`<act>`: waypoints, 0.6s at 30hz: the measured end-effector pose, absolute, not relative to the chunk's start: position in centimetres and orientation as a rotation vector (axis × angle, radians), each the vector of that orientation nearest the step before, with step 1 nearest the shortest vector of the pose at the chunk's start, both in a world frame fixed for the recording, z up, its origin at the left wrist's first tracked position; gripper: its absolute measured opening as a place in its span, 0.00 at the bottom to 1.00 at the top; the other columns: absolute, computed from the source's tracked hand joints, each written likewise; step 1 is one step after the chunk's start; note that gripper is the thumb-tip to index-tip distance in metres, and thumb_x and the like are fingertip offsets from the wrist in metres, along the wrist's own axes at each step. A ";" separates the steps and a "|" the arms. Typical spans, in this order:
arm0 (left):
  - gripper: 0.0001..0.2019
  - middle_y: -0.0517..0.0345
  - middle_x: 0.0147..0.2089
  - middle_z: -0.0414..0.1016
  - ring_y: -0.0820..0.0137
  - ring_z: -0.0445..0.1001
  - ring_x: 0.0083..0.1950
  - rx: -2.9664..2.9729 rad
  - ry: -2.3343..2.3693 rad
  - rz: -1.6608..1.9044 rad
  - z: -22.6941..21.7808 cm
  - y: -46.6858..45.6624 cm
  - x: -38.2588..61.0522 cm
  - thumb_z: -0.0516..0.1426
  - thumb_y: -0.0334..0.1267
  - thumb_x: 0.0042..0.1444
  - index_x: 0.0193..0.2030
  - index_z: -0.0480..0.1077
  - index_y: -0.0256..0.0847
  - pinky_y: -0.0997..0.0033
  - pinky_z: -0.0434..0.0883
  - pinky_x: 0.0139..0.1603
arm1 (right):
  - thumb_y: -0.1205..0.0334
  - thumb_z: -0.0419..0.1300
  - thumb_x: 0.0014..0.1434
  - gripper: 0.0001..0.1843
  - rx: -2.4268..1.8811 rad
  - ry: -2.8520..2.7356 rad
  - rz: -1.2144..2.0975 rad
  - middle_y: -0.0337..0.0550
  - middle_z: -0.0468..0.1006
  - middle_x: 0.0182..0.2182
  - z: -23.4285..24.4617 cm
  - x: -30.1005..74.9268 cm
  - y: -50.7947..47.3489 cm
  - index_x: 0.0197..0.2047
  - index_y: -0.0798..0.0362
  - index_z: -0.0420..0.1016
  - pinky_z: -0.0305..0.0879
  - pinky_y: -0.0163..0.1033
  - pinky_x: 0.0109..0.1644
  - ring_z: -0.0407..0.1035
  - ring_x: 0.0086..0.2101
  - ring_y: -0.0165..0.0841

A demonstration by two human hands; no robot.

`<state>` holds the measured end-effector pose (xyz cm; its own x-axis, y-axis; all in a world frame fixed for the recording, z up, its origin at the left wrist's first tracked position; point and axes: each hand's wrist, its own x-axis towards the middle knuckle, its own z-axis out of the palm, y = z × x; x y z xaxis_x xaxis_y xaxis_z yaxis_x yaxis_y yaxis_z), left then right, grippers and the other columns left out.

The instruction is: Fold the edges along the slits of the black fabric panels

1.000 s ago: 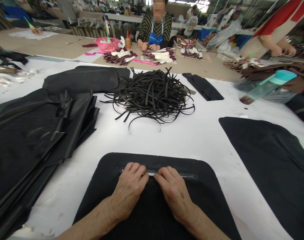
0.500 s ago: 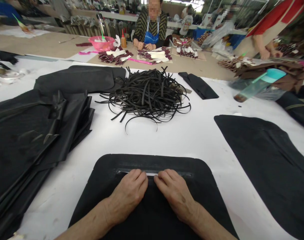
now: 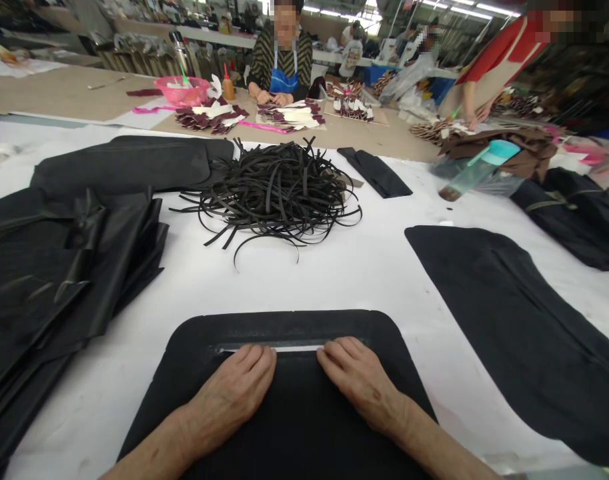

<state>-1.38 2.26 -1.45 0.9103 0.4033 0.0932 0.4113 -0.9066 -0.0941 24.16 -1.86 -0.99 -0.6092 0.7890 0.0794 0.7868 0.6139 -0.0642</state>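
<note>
A black leather-like panel (image 3: 294, 413) with rounded far corners lies flat before me on the white-covered table. Along its far part runs a long narrow slot (image 3: 297, 349), white showing through it. My left hand (image 3: 237, 383) is closed on the slot's near edge, toward its left end. Toward the right end, my right hand (image 3: 361, 377) grips the same edge. Fingers of both hands are bent and pressed together; the thumbs are mostly hidden. A bare stretch of the edge shows between the hands.
A tangled heap of black strips (image 3: 284, 190) lies beyond the panel. Black sheets (image 3: 59, 267) are piled at left; another black panel (image 3: 509, 320) rests at right. Farther back stand a teal-lidded bottle (image 3: 479, 170) and a pink basin (image 3: 181, 92). Two co-workers handle pieces across the table.
My hands have moved apart along the slot, left hand leftward and right hand slightly rightward, exposing more of its white gap. The whole view has shifted, so the surroundings appear farther left.
</note>
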 end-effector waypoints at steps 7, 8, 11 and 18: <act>0.22 0.46 0.49 0.73 0.59 0.69 0.50 -2.907 -0.705 -0.128 -2.0 2.2 -5.8 0.44 0.19 0.54 0.54 0.66 0.32 0.59 0.63 0.56 | 0.76 0.46 0.62 0.16 -1.304 -2.749 -0.104 0.50 0.73 0.39 -1.2 27.1 -3.0 0.48 0.61 0.69 0.64 0.44 0.43 0.65 0.38 0.38; 0.23 0.48 0.50 0.73 0.59 0.68 0.51 -2.892 -0.695 -0.134 -1.9 2.2 -6.4 0.44 0.19 0.53 0.54 0.66 0.33 0.59 0.63 0.56 | 0.76 0.46 0.61 0.16 -1.304 -2.749 -0.125 0.50 0.73 0.40 -1.2 27.4 -3.1 0.48 0.62 0.69 0.64 0.44 0.44 0.65 0.39 0.38; 0.25 0.54 0.50 0.73 0.62 0.68 0.52 -2.881 -0.667 -0.198 -1.9 2.4 -7.9 0.44 0.19 0.51 0.54 0.67 0.38 0.62 0.62 0.58 | 0.77 0.46 0.61 0.16 -1.328 -2.750 -0.184 0.51 0.73 0.40 -1.2 28.5 -3.7 0.48 0.63 0.70 0.65 0.45 0.45 0.66 0.39 0.38; 0.19 0.57 0.47 0.75 0.64 0.68 0.52 -2.893 -1.127 -0.531 -4.7 1.4 -9.6 0.46 0.27 0.56 0.48 0.72 0.44 0.65 0.57 0.61 | 0.75 0.44 0.61 0.18 -1.639 -2.562 -0.155 0.52 0.73 0.38 -1.1 29.7 -5.3 0.48 0.60 0.70 0.69 0.42 0.35 0.67 0.34 0.37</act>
<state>-9.55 1.45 -4.65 0.6872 0.6585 0.3068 0.6556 -0.7441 0.1285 29.71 -5.27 -1.14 -0.4176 0.8985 0.1354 0.9083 0.4170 0.0340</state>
